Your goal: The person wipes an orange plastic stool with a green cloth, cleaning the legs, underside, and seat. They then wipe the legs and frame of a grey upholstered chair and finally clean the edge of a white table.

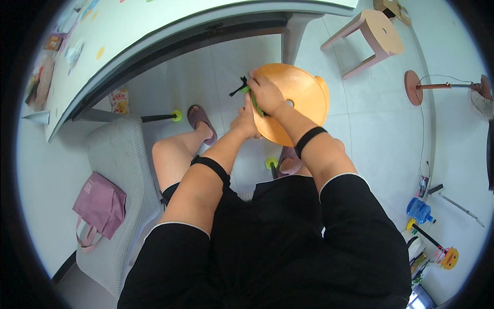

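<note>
A round, shallow orange object, apparently plastic, is tilted in front of my knees. It has a small hole near its middle and a raised lug on its right side; whether it is a basin or a stool seat I cannot tell. My left hand grips its near left rim, with the index finger pointing up along the edge. My right hand curls over the upper left rim. A green strip runs along the rim between my hands, partly hidden by the right one. A black forked end sticks out to the left.
A white table with grey edging curves across the upper left. At my left stands a grey covered chair bearing a purple bag. A pink stool is at the upper right. Along the right wall are a stand and a blue water bottle.
</note>
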`<state>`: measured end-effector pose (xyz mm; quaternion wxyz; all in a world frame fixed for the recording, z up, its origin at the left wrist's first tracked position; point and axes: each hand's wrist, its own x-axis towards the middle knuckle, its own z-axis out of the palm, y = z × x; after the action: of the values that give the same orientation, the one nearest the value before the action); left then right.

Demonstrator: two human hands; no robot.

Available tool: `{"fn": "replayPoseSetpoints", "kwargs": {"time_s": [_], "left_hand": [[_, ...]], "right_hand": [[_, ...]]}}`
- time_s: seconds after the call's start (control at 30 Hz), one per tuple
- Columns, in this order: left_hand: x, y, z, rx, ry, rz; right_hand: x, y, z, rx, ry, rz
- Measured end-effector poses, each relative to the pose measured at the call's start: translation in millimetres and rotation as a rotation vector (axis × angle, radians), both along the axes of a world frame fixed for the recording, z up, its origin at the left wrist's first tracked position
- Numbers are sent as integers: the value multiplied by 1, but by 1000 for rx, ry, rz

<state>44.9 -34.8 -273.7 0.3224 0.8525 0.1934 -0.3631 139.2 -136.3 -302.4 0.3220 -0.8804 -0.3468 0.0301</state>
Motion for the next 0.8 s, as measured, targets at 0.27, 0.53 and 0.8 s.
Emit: {"fn": "replayPoseSetpoints", "kwargs": {"time_s": [0.27,0.53,0.8], "left_hand": [[2,-4,-8,-16,-56,69],[5,-7,-7,-10,-18,102],[14,-11,13,125,118,9]], "right_hand": [[56,-94,15,-279,-117,-352],[-16,-169,8,-229,-14,-629],[3,-182,-1,64,199,-870]]}}
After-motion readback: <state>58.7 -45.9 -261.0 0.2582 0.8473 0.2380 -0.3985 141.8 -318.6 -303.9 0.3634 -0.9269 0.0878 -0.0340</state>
